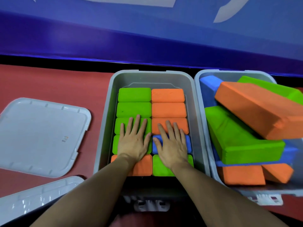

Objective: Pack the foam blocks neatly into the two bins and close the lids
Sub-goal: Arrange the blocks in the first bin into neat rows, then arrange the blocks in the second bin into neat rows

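Observation:
The left grey bin (105, 115) holds foam blocks standing side by side in two neat columns: green ones (134, 95) at the left, orange ones (168, 95) at the right, a blue one (188, 143) and mixed colours nearest me. My left hand (133, 141) lies flat, fingers spread, on the green blocks. My right hand (172, 145) lies flat over the blue and orange blocks. The right grey bin (199, 79) holds a loose pile: a big orange block (255, 108) on top, a long green one (242, 143), blue and orange ones beneath.
Two grey lids lie on the red surface at the left: one (41, 135) beside the left bin, another (32, 199) closer to me. A blue wall runs behind both bins.

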Demonstrator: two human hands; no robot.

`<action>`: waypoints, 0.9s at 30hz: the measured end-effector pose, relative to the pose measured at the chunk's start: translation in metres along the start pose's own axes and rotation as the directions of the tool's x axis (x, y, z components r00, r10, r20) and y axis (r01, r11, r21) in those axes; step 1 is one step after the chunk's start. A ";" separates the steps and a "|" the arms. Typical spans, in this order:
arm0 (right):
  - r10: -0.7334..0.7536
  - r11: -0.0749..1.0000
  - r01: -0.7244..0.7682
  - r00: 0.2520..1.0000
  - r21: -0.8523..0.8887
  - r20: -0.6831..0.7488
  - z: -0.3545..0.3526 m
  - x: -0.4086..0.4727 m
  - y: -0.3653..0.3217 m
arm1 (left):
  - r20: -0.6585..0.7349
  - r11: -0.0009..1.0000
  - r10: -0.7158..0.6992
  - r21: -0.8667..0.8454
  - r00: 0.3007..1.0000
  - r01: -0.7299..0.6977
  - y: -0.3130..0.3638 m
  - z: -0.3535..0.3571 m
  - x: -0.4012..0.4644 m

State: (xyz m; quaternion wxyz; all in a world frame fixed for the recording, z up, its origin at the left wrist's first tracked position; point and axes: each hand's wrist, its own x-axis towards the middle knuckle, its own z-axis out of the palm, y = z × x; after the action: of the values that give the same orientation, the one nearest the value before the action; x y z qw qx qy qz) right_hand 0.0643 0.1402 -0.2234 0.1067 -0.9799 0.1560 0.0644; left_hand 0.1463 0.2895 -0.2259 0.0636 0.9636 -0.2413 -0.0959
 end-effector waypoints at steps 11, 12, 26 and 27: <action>-0.075 0.997 0.074 0.994 -0.013 -0.078 -0.142 -0.067 0.024 | -0.067 0.992 0.121 -0.037 0.990 -0.123 0.050 -0.137 -0.045; -0.078 0.997 0.077 0.994 -0.018 -0.076 -0.155 -0.077 0.026 | -0.058 0.988 0.143 -0.052 0.988 -0.146 0.055 -0.149 -0.053; 0.071 0.997 -0.072 0.997 -0.021 -0.024 -0.222 -0.182 0.124 | 0.052 0.948 0.304 -0.115 0.951 -0.297 0.168 -0.146 -0.121; 0.088 0.996 -0.088 0.996 -0.015 0.001 -0.215 -0.184 0.133 | 0.126 0.955 0.290 -0.094 0.949 -0.280 0.173 -0.133 -0.123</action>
State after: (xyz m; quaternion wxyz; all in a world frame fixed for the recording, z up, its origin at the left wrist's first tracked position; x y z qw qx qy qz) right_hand -0.1323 0.0210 -0.0108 0.0966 -0.9728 0.1985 0.0708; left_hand -0.0098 0.2066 -0.0484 0.0957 0.9066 -0.3781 -0.1613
